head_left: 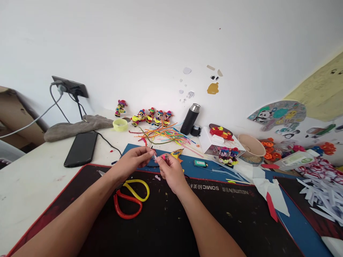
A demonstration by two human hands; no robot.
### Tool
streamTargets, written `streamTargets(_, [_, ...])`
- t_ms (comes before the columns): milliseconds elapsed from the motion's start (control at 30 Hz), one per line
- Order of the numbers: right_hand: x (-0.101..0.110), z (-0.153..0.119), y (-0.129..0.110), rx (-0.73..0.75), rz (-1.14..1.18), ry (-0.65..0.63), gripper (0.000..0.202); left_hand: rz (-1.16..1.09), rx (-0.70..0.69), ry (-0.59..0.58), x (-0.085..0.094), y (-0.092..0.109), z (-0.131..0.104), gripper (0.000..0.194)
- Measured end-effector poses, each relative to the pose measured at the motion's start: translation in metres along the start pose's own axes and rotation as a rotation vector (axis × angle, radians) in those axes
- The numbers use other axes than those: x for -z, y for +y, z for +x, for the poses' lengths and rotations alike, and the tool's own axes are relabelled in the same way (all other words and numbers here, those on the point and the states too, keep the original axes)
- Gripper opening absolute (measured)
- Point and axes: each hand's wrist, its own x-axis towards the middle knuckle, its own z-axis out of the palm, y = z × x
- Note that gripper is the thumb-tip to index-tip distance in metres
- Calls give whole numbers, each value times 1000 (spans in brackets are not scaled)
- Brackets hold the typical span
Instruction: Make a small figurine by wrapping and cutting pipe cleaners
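Note:
My left hand (139,159) and my right hand (170,170) meet above the back edge of the black mat (203,217). Between their fingertips is a small piece (155,157) with pale and pink parts, too small to make out fully. The fingers of both hands are pinched together on it. Scissors (131,200) with one yellow and one red handle lie on the mat below my left wrist, their blades partly hidden by the forearm. A small pale pink scrap (157,177) rests between my hands on the mat.
Colourful pipe cleaners (163,135) and small figures (150,116) lie behind my hands. A black flask (190,119) leans near the wall. A phone (81,149) and yellow tape (120,124) are at left. Right are a white box (209,142), a bowl (251,145) and paper strips (325,196).

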Motion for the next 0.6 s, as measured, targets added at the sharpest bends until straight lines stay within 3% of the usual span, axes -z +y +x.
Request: streamTargets(600, [-2, -2, -7, -19, 86, -46, 48, 3, -24, 38, 0, 4, 0, 53])
